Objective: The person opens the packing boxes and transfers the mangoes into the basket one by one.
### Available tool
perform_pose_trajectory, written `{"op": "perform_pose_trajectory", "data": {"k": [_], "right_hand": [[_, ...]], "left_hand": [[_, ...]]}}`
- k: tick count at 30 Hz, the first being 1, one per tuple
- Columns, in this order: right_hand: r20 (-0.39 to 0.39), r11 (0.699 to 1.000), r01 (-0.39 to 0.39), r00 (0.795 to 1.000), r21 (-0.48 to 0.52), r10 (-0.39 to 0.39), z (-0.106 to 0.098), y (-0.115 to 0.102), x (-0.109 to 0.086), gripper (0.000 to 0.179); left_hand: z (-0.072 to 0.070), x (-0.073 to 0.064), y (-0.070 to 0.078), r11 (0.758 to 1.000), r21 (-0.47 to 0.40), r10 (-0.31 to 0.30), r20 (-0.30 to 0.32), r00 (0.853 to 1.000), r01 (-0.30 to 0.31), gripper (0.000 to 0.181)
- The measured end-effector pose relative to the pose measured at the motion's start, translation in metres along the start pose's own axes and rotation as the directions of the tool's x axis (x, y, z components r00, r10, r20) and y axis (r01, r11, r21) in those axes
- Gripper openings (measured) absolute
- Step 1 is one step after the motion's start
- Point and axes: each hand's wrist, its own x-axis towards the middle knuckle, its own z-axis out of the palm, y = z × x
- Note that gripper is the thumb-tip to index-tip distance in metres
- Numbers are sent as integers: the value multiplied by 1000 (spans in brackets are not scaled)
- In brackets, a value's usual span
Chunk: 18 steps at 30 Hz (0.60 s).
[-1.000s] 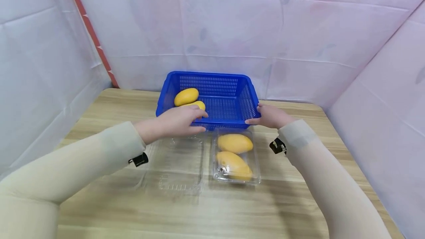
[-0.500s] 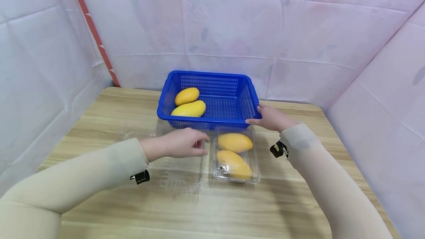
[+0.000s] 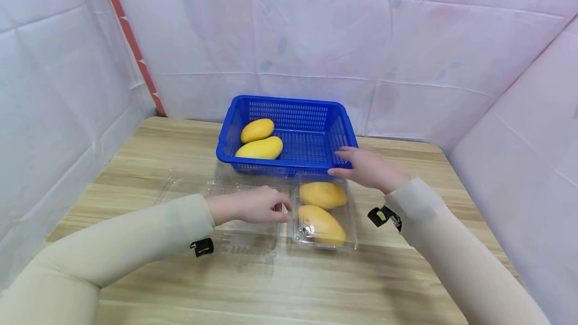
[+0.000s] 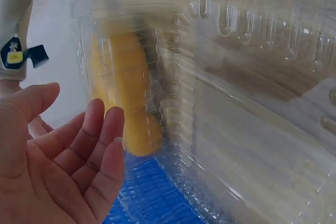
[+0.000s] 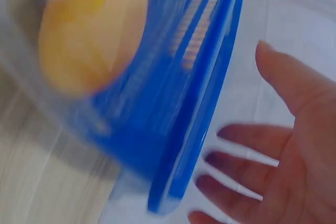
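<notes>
A clear box [image 3: 248,246] on the counter [image 3: 180,295] lies under the left hand [image 3: 254,205], its fingers loosely bent and free. Behind, the basket [image 3: 284,163] holds two mangoes [image 3: 261,148]; before it, a second box [image 3: 322,246] holds two more. The right hand's [image 3: 369,168] fingers spread free near the basket's right corner.

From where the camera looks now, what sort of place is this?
Perhaps a small staged work booth: creased pale sheets enclose a wood-grain table on three sides, and a blue plastic basket of mangoes stands on it.
</notes>
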Motion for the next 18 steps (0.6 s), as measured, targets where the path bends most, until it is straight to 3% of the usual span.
{"op": "perform_pose_trajectory", "data": {"k": [4,7,11,14,18], "right_hand": [[29,986,167,985,11,-167,9,-28,-14,45],[61,951,308,949,3,-308,19,-48,-25,30],[72,882,465,885,-77,-460,35,-69,-37,19],[59,825,540,841,-165,-538,48,-79,-42,12],[44,783,564,817,-262,-574,65,-86,-45,14]], "left_hand": [[3,1,-3,1000,2,7,3,1000,-7,25],[7,1,-4,1000,6,16,-4,1000,-16,21],[10,1,-4,1000,13,23,-12,1000,-23,18],[14,2,-2,1000,11,22,-8,1000,-22,18],[19,3,-1,1000,-7,30,-2,1000,-30,15]]}}
